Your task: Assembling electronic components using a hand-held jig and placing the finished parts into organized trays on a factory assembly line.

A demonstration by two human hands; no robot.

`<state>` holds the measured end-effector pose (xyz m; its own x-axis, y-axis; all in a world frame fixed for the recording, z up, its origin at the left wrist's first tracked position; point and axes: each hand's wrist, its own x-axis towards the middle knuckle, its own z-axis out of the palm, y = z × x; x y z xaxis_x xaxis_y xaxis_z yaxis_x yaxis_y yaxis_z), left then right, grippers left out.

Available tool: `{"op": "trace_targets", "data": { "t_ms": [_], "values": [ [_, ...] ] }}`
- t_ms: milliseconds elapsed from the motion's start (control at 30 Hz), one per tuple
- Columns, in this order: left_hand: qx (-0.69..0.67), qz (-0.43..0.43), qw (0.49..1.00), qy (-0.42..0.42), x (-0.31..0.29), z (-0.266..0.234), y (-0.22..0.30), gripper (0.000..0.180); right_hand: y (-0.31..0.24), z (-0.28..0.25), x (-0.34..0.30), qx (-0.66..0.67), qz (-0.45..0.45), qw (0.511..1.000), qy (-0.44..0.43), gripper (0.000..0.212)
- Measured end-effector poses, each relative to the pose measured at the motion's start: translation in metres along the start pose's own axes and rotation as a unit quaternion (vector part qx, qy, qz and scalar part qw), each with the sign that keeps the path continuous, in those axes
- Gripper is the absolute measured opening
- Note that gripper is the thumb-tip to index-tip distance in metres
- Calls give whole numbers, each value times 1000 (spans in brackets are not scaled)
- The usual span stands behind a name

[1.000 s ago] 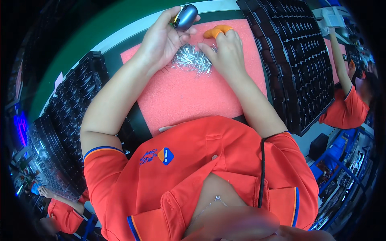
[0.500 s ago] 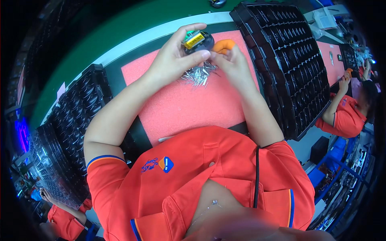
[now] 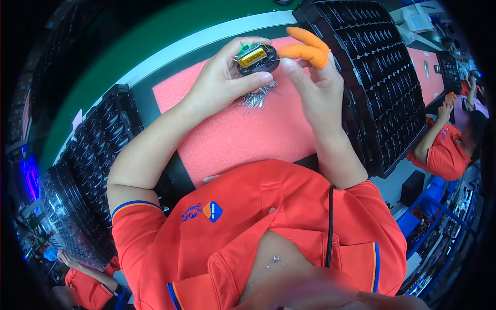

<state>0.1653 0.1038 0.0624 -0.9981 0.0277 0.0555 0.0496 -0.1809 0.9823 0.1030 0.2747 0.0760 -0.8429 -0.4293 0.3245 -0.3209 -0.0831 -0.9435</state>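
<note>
My left hand [image 3: 223, 73] grips a small rounded black device [image 3: 270, 63], tilted so that its open side with a yellow block and a bit of green shows. Orange finger cots [image 3: 303, 52] cover two fingers of my right hand [image 3: 321, 92]. Between its thumb and forefinger is the end of a thin metal pin [image 3: 277, 60], pointing at the device's right edge; whether it touches cannot be made out. Below the device, a pile of loose metal pins [image 3: 256, 98] lies on the pink foam mat [image 3: 243, 137].
Stacked black compartment trays [image 3: 380, 77] rise at the right of the mat. More black trays [image 3: 101, 129] stand at the left, beside clear ones [image 3: 67, 212]. Co-workers in red shirts sit at the far right [image 3: 444, 150] and lower left [image 3: 90, 287].
My right hand has shifted right and opened its orange-covered fingers outward, showing the pin. The device has turned slightly, so more of its open side faces up.
</note>
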Motion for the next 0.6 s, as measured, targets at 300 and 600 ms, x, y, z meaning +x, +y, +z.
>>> {"op": "trace_targets", "data": {
  "t_ms": [300, 600],
  "values": [
    [7, -18, 1000, -11, 0, -2, 4, 52, -5, -2, 1, -218, -145, 962, -74, 15],
    [-3, -15, 1000, -14, 0, -1, 4, 55, -2, -2, 2, -244, -164, 954, -52, 15]
  ]
}}
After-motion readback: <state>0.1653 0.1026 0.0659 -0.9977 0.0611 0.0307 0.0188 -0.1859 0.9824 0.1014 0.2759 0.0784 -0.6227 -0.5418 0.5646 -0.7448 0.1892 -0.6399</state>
